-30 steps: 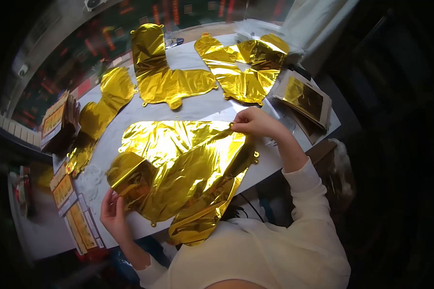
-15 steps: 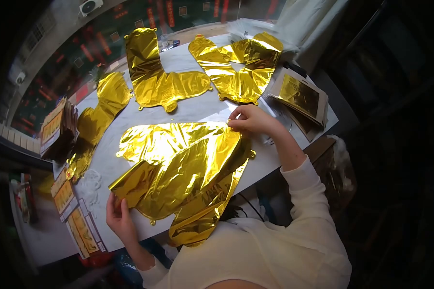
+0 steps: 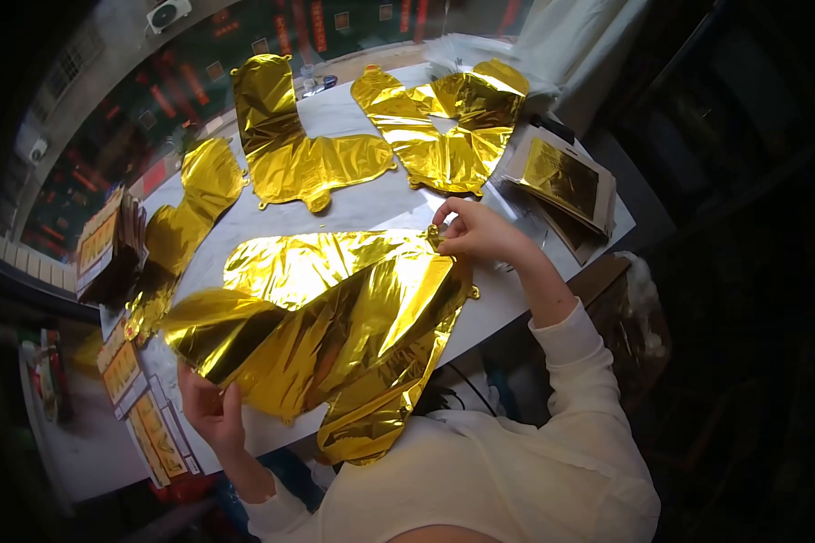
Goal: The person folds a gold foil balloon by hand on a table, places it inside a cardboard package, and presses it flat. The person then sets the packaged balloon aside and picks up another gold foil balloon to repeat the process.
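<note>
A flat gold foil balloon (image 3: 362, 317) lies across the near part of the table, partly folded, with its lower end against the white top I wear. My right hand (image 3: 480, 231) pinches a small tab at its upper right corner between thumb and fingers. At its left end my left hand (image 3: 210, 407) has the edge of a raised, blurred foil flap between thumb and fingers; the fingertips are partly hidden by the foil. Farther back lie an L-shaped gold foil balloon (image 3: 312, 163) and another with a central hole (image 3: 466, 136).
A long gold foil piece (image 3: 177, 231) lies at the left, by a bundle of printed cards (image 3: 109, 244). More printed packets (image 3: 145, 412) lie at the left edge. Flat packages (image 3: 566, 185) are piled at the right, near a white curtain (image 3: 575, 45).
My left hand has moved left and slightly down, and the flap at the balloon's left end has spread out leftward. My right hand stays at the corner, where the tab now stands up.
</note>
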Available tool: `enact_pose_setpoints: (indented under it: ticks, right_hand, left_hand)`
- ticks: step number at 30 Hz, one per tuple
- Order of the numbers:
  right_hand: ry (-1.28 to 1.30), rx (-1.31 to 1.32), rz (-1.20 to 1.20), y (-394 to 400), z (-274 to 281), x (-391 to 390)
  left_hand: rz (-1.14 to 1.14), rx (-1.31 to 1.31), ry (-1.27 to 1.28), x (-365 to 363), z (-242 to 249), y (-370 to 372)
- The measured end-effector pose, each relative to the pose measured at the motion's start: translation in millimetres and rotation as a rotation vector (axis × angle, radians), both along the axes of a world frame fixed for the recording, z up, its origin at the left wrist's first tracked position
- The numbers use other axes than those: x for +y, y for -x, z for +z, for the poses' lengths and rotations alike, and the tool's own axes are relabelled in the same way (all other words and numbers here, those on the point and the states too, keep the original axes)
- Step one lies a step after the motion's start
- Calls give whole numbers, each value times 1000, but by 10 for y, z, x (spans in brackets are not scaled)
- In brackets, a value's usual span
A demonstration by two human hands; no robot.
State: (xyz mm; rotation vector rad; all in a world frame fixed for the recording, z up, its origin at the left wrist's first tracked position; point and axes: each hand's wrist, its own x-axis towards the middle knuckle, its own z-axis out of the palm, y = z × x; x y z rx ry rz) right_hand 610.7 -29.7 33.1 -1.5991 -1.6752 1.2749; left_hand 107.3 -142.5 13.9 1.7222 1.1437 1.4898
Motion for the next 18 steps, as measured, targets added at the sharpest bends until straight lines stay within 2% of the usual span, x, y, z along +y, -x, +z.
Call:
enact_pose_setpoints:
  ticks: [3,5,7,9,12,14,15,17,18]
  right_hand:
    - [38,-10,-1,16,28,1]
    - [27,-16,-1,23,22,11]
    - [34,-19,-1,34,67,5]
    - [44,-23,0,42,77,-3]
    - [29,-9,1,44,58,-9]
    - [20,-48,-22,64,70,-16]
    - [20,-48,-18,70,60,-10]
    - [1,-69,-37,63,43,-5]
    - [1,-70,-37,59,43,-8]
  left_hand:
    - [97,-115,10,104,132,-149]
    - [162,-22,28,228,181,-220]
    - [321,161,285,233,14,-87]
    - [398,273,333,247,-217,40]
    - [441,336,306,250,-474,185]
    - [457,493,122,245,-476,205]
    - [461,493,123,220,-471,204]
    - [438,273,330,171,-330,81]
    - [438,272,329,160,-305,69]
